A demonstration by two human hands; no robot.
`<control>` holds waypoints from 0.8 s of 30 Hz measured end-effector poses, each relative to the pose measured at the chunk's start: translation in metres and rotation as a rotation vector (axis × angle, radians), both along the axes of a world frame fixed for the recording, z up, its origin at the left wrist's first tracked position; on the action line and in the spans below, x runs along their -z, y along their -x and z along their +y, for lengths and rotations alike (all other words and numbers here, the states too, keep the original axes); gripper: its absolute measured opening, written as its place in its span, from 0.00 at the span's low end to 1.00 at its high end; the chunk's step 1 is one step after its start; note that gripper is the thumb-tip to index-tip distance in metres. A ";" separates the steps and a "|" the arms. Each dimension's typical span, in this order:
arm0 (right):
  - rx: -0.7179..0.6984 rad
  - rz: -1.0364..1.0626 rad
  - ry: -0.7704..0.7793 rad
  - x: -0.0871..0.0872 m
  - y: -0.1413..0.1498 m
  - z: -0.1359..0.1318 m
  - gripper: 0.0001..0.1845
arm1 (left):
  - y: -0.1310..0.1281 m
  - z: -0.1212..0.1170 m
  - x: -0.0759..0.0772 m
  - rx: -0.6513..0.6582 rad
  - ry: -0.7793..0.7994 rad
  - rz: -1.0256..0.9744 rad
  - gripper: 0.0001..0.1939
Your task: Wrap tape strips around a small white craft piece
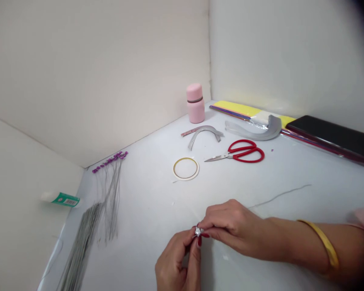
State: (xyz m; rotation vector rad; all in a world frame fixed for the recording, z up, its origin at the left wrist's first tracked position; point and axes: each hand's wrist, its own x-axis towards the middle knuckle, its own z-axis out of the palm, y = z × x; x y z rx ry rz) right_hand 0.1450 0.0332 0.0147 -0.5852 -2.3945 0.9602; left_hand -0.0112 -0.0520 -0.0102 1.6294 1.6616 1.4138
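Observation:
Both hands meet low in the middle of the view, fingertip to fingertip. Between them is a small, shiny white-silver piece (197,231), mostly covered by fingers, whose kind I cannot make out. My left hand (178,258) pinches it from below and left. From the right, my right hand (230,226) closes thumb and forefinger on it. A thin grey wire (280,195) runs out from behind the right hand toward the upper right; whether its hidden end joins the piece I cannot tell. Beyond the hands lie a narrow roll of tape (176,174) and red-handled scissors (245,154).
Grey wires (79,246) lie bundled at left, near wire stems topped with purple beads (109,161). A green-and-white tube (65,199) is at the left edge. Farther back are a pink bottle (195,107), curved grey strips (204,129), yellow packaging (239,107) and a dark flat object (333,135).

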 end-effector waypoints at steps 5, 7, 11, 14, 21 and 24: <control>-0.008 -0.008 0.024 0.001 -0.002 0.001 0.10 | 0.000 0.000 0.003 0.021 -0.066 0.095 0.10; -0.008 -0.012 0.034 0.001 -0.002 0.000 0.10 | 0.000 0.000 0.004 0.030 -0.074 0.106 0.09; -0.018 -0.033 0.053 0.001 -0.002 0.001 0.10 | 0.002 0.000 0.007 0.050 -0.087 0.112 0.10; -0.030 -0.045 0.083 0.000 -0.002 0.003 0.10 | 0.003 0.000 0.010 0.053 -0.105 0.115 0.11; -0.032 -0.057 0.120 0.000 -0.002 0.005 0.11 | 0.002 0.001 0.013 0.040 -0.109 0.109 0.11; -0.041 -0.060 0.123 0.000 -0.002 0.004 0.11 | 0.002 0.001 0.013 0.044 -0.099 0.098 0.11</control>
